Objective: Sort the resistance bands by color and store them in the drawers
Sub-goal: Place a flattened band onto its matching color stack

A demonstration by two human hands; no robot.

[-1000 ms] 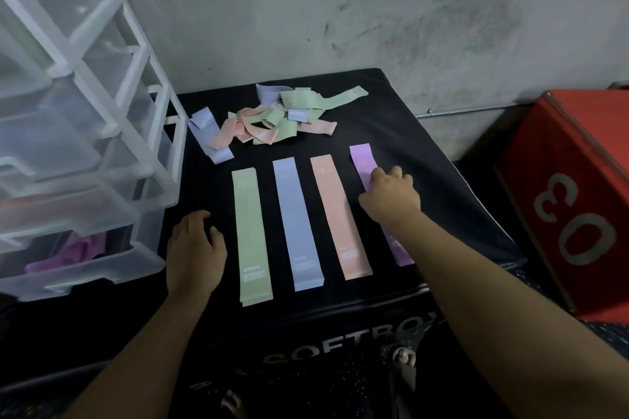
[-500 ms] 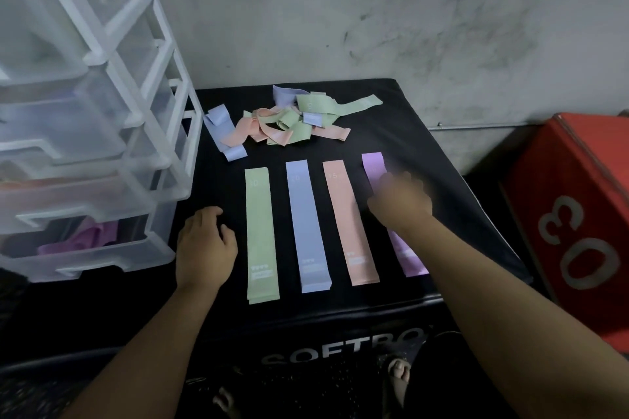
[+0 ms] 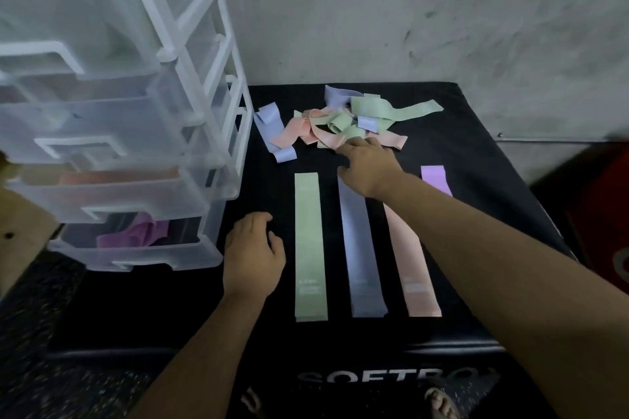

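Okay, left hand (image 3: 253, 255): lower middle of the frame, palm down on the black padded box (image 3: 476, 153), fingers loose, holding nothing.
Sorted row: four bands lie flat side by side just right of that hand: green band (image 3: 309, 248), blue band (image 3: 360, 248), pink band (image 3: 408, 258), purple band (image 3: 435, 178). The right forearm hides most of the purple one and the top of the pink one.
Right hand (image 3: 369, 167): centre of the frame, over the blue band's far end, fingertips on the near edge of the pile. Can't tell if it has pinched anything.
Tangled pile (image 3: 354, 122): upper middle, with green, pink and blue bands looped through each other. One loose blue band (image 3: 272, 133) lies apart on the left, beside the drawers.
Drawer tower (image 3: 190, 78): left side, clear plastic. There are purple bands (image 3: 136, 233) in the bottom drawer and something pink in the one above.
Step in hand: looks like picking the next band out of the pile.
Doing it well: grab one free end sitting on top, lift slowly so the other loops slide off, and pin the rest with the idle hand. Then lay it squarely on its matching colour.
Watch out: I'd guess a quick yank drags the heap onto the neat row.
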